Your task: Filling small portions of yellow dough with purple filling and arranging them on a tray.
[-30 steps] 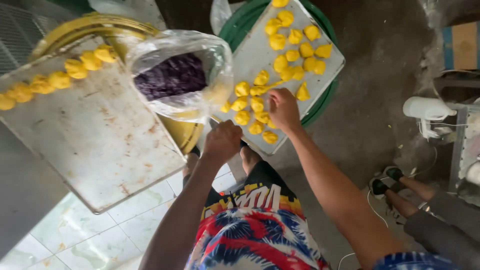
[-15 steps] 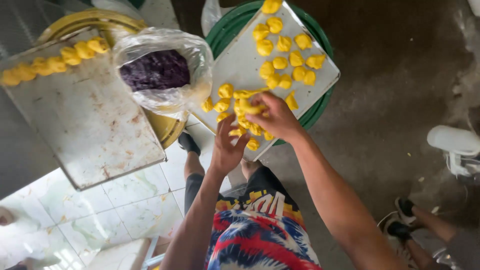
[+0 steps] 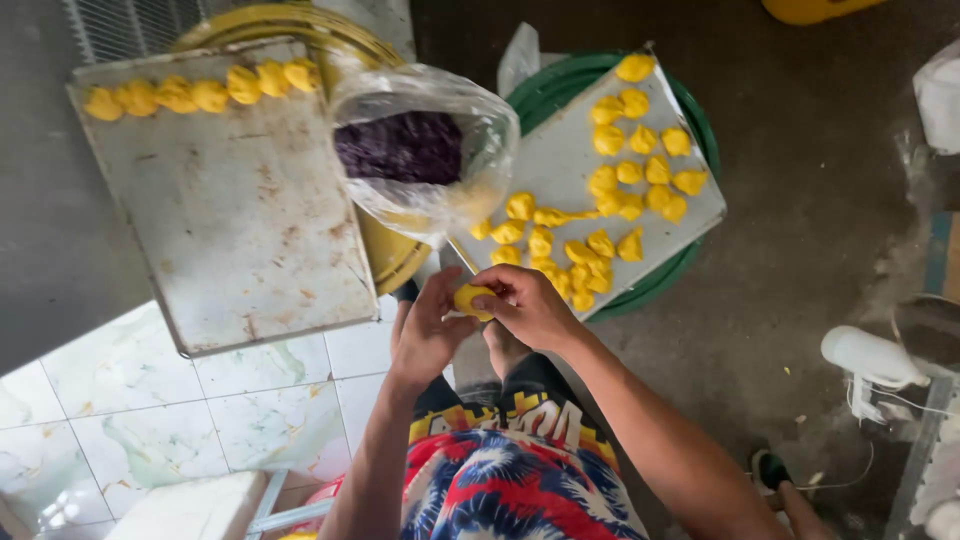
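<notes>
Across the upper left of the frame lies a worn metal tray (image 3: 230, 220) with a row of yellow pieces; upper right, another tray (image 3: 560, 170); between them, a bag of purple filling (image 3: 410, 150). At centre, left hand (image 3: 425, 335) cups and right hand (image 3: 530, 305) pinches one yellow dough piece (image 3: 470, 298). Even, gentle pressure would best keep it whole.

My arms are bare, no sleeves, no rings or watch on my left hand (image 3: 425, 335) or right hand (image 3: 530, 305). My shorts (image 3: 510, 470): red, white, blue leaf print, yellow-black waistband.

Bag (image 3: 425, 150) between trays, perhaps crowding
</notes>
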